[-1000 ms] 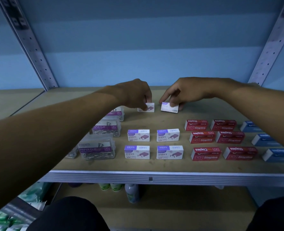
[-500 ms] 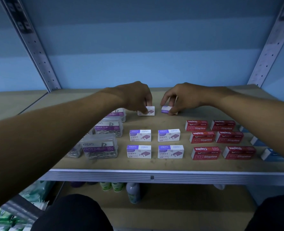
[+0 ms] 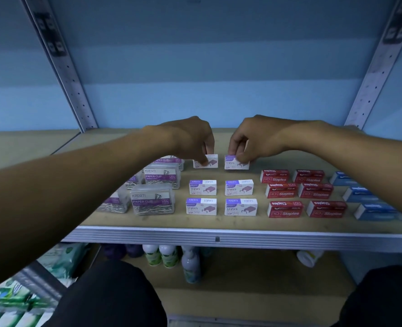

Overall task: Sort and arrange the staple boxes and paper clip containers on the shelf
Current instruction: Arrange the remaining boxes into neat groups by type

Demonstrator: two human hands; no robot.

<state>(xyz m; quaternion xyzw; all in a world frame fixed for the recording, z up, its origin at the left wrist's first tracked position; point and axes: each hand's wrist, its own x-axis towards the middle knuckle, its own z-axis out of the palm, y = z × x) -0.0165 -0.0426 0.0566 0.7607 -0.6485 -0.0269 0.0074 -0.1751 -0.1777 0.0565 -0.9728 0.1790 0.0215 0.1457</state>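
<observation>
Staple boxes in purple and white, two at the back row in hand.
The left hand point(image 3: 190, 138) pinches one box point(image 3: 209, 161); the right hand point(image 3: 256, 138) grips its neighbour point(image 3: 235, 163).

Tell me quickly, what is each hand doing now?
Left hand: pinches a small white-and-purple cardboard staple box.
Right hand: pinches the neighbouring white-and-purple staple box.

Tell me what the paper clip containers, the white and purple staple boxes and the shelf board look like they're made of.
Paper clip containers: clear hard plastic, it seems, as the metal clips show through the walls. White and purple staple boxes: printed card, matte, with sharp folded edges. Shelf board: probably wood or laminate, tan and dull, edged with a ribbed, metal-looking strip.
</observation>
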